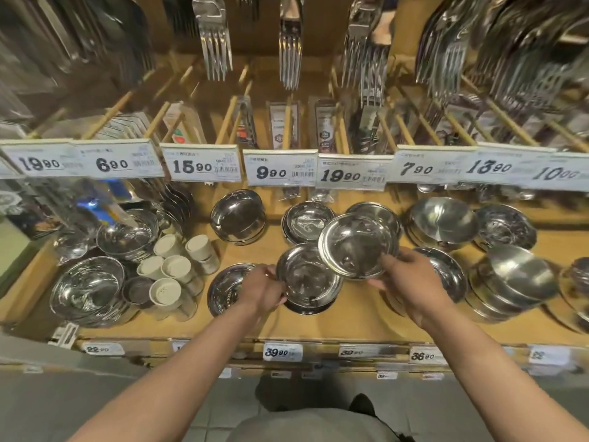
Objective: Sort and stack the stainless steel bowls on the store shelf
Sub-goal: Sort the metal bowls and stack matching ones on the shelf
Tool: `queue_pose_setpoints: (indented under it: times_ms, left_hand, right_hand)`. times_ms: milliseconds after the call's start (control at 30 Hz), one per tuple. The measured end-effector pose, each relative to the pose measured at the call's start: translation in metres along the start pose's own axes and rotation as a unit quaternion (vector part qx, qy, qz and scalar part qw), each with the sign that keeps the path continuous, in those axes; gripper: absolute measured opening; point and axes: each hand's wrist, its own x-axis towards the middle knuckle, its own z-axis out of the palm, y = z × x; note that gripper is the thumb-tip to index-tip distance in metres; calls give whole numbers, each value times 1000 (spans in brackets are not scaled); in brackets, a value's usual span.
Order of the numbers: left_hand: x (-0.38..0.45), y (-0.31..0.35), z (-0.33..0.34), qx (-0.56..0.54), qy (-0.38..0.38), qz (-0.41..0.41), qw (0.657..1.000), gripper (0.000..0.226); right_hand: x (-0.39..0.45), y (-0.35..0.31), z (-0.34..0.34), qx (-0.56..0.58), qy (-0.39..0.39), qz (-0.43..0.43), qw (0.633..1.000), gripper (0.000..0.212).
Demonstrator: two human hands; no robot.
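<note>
Two hands, each grip holding steel bowl: left (pixel 262 290), right (pixel 411 282); shelf tag "39.90" (pixel 282 352)

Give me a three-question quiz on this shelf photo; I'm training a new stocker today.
1. True or false: both hands hold steel bowls.
2. Which hand holds the raised, tilted bowl? A) left B) right
3. What stands between the bowl stacks at the shelf's left end?

Key:
1. True. The left hand grips the lower bowl; the right hand grips the other.
2. B.
3. White cups.
</note>
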Motion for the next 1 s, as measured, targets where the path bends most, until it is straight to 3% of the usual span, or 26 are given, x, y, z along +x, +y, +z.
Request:
queue_pose_setpoints:
  times_ms: [167, 500, 667, 867, 1000]
  left_hand:
    - [-1, 11, -12, 70, 71, 31, 995, 11]
    - [-34, 59, -4, 26, 12, 67, 997, 13]
    - [-50, 76, 30, 18, -58, 53, 997, 17]
    - [-56, 87, 55, -17, -58, 64, 996, 13]
    - [-58, 87, 58, -86, -64, 29, 994, 16]
  right_hand:
    - [-6, -13, -32, 33, 36, -2, 999, 21]
    - [-6, -9, -107, 21, 166, -20, 986, 20]
    - [-7, 0, -113, -7, 186, -22, 982, 8]
    - [-3, -3, -126, 26, 165, -11, 986, 18]
    - [-5, -3, -131, 32, 129, -4, 991, 27]
